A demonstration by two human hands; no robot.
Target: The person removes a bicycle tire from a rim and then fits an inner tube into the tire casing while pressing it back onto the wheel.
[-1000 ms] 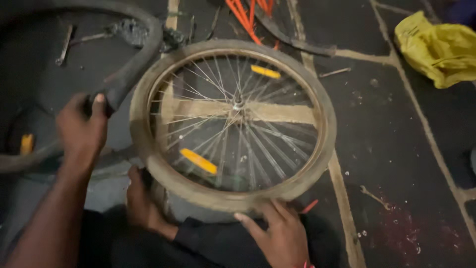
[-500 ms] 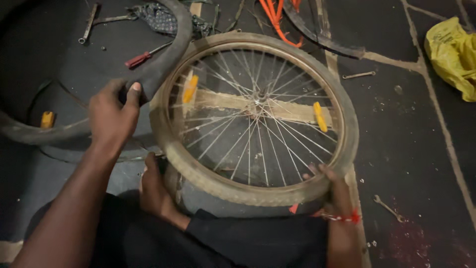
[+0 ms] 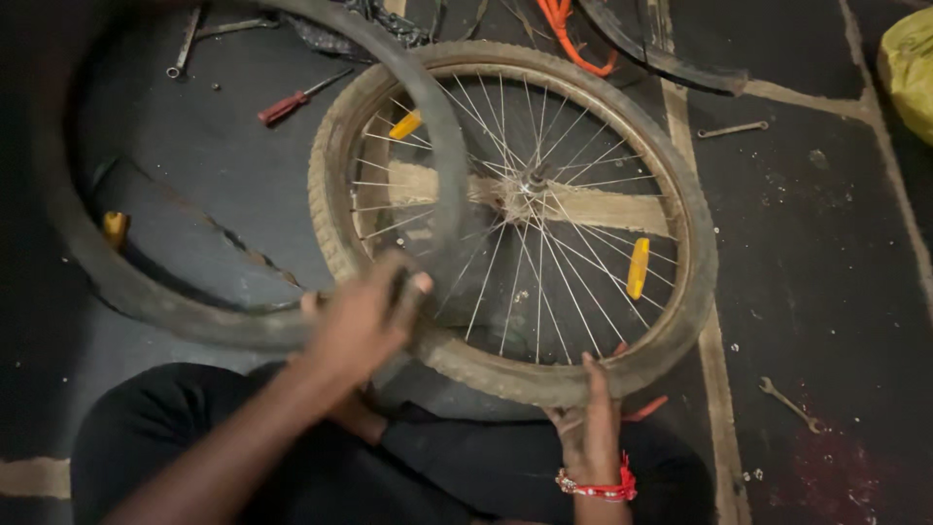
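- The bicycle wheel (image 3: 525,194) lies across the person's lap and the dark floor (image 3: 826,272), near rim at the knees and far rim away from them. My guess is it's propped like that so both hands can get at the near edge.
- The right hand (image 3: 591,428), with a red bracelet (image 3: 595,483) on the wrist, is at the bottom of the wheel with its fingers laid up against the dusty tyre (image 3: 680,292). It looks like it's steadying it, not clamped right round.
- The left hand (image 3: 364,321) is closed around a loose black tyre (image 3: 442,146), gripping it where it crosses the wheel's lower-left rim. The hand is a bit blurred, so the finger detail isn't clear.
- That loose tyre arcs up from the left hand over the spokes, then curves left and back along the floor in a big loop. Its long axis runs roughly left to right, with most of the loop off to the left of the wheel.
- The wheel's hub (image 3: 533,180) faces up at the camera, so the axle points roughly up and the wheel is almost flat.
- Two yellow reflectors (image 3: 637,267) sit in the spokes.
- Floor clutter: a red-handled screwdriver (image 3: 292,100) upper left, a spanner (image 3: 731,128) upper right, another spanner (image 3: 789,403) lower right, and an orange cord (image 3: 569,39) at the top.
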